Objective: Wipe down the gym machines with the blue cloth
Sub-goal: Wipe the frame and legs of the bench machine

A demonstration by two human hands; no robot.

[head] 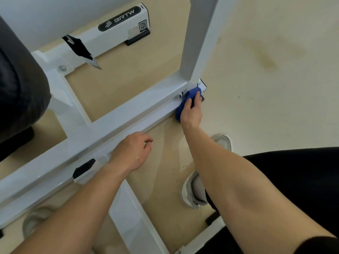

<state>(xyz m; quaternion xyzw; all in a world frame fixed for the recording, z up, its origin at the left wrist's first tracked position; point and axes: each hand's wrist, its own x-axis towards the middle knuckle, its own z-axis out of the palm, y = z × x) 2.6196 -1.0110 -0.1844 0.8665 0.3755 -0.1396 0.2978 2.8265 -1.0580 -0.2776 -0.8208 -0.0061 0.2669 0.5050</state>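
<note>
Nearest, by the person's shoe (192, 191), the left hand (131, 153) rested on the low white rail (128, 114) of the machine frame. Its fingers were loosely curled and it held nothing. A black pad (84, 167) sat on the rail just beside that wrist.

Further along the same rail, the right hand (191, 112) gripped the blue cloth (189, 95). Its fingers curved over the bunched fabric and pressed it against the rail's end, right at the foot of the upright post (198, 39).

That corner joint probably traps grime. The step would go best if the cloth were kept bunched and firm, worked around the post's base and over the end cap, then drawn along the rail in overlapping passes. The left hand could brace the body's weight meanwhile.

Beyond, a second white bar (119, 28) carried a dark logo plate and a code sticker. A dark padded part (18, 88) bulged at the left edge. The beige floor (256, 107) showed a yellowish stain (266, 55) further out.

No bucket, bottle or other container was in view.
</note>
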